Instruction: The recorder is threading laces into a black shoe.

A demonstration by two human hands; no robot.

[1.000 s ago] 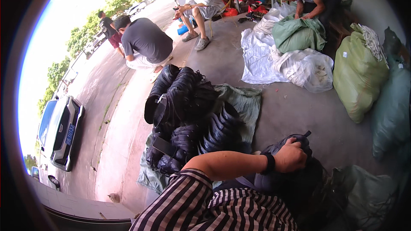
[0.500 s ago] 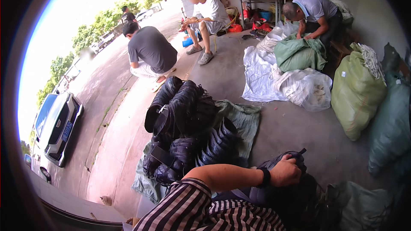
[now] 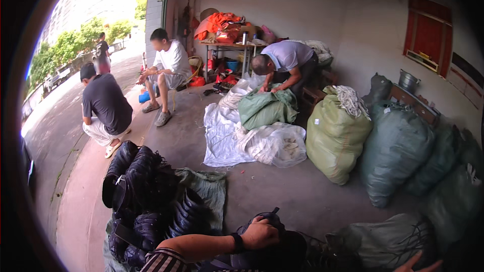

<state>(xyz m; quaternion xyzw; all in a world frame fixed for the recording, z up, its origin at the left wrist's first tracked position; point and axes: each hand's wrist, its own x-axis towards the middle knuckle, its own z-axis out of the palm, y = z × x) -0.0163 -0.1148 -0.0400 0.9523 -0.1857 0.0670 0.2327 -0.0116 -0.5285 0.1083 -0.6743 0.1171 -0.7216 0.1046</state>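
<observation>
The left hand (image 3: 259,232) is curling tight around the top of a floppy black bundle of dark fabric (image 3: 272,252) at six o'clock, pinching it so it is staying bunched up. Only the fingertips of the right hand (image 3: 418,264) are peeking in at five o'clock, spread wide over a grey-green woven sack (image 3: 383,239). A big pile of black rolled bundles (image 3: 146,191) is sitting at eight o'clock, close for grabbing.

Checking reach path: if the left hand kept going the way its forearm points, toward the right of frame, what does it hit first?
Left hand already rests on the dark bundle. Carrying on rightward, it would likely meet the grey-green sack first; depth is unclear.
</observation>
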